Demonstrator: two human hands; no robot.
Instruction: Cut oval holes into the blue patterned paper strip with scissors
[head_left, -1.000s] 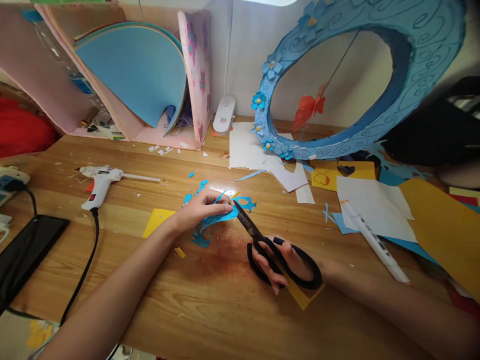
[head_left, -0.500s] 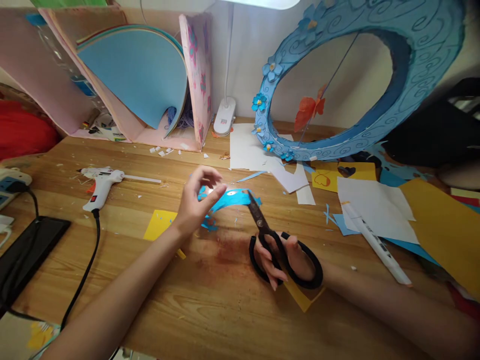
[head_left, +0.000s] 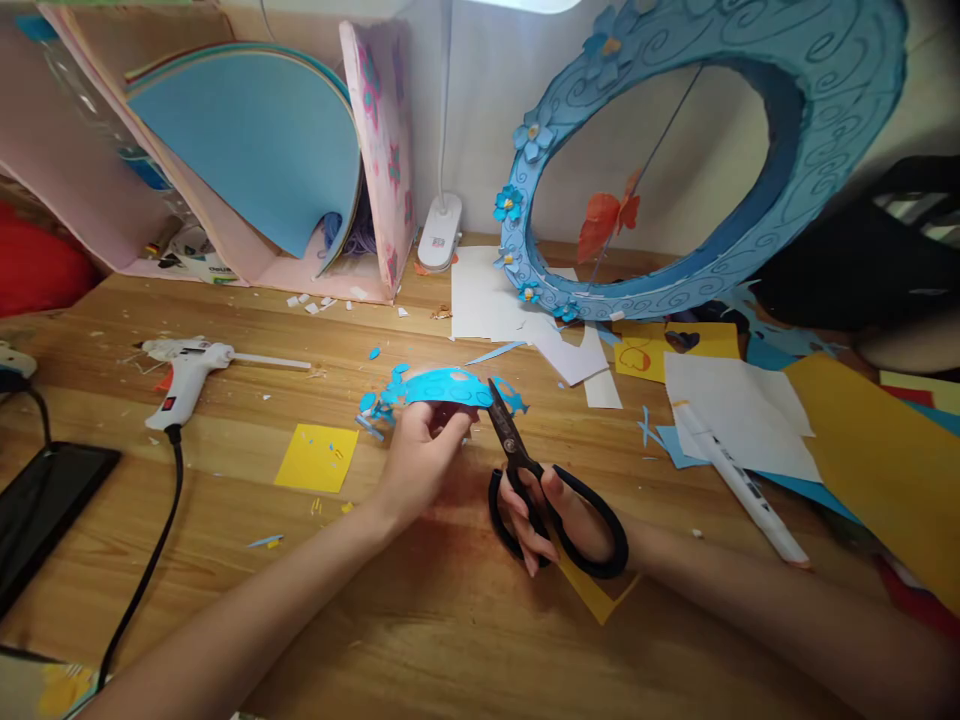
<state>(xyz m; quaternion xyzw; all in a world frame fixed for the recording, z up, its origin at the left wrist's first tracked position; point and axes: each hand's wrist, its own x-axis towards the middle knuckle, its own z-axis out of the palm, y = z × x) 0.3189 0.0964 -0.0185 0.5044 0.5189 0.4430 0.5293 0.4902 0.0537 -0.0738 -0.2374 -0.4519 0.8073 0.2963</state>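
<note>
Between the thumb and fingers of my left hand [head_left: 424,450] is the lower edge of a curved blue paper strip [head_left: 446,385] with drawn outlines on it. Black-handled scissors [head_left: 517,450] are in my right hand [head_left: 551,515], whose fingers pass through the loops. The blades point up and away, and their tips meet the strip's right end. Small blue cut pieces [head_left: 386,395] lie at the strip's left. Beneath my right hand a piece of yellow paper [head_left: 592,590] partly shows.
A white glue gun [head_left: 187,375] with a black cable lies left, near a yellow square [head_left: 317,458]. A large blue ring [head_left: 517,240] with paper flowers stands behind. White paper [head_left: 735,410] and a marker [head_left: 750,490] are at the right, a pink shelf [head_left: 382,160] back left.
My left hand has come down from above the strip to its lower edge and taken hold of it. The strip is raised a little. The view has shifted slightly; the scissors remain in my right hand.
</note>
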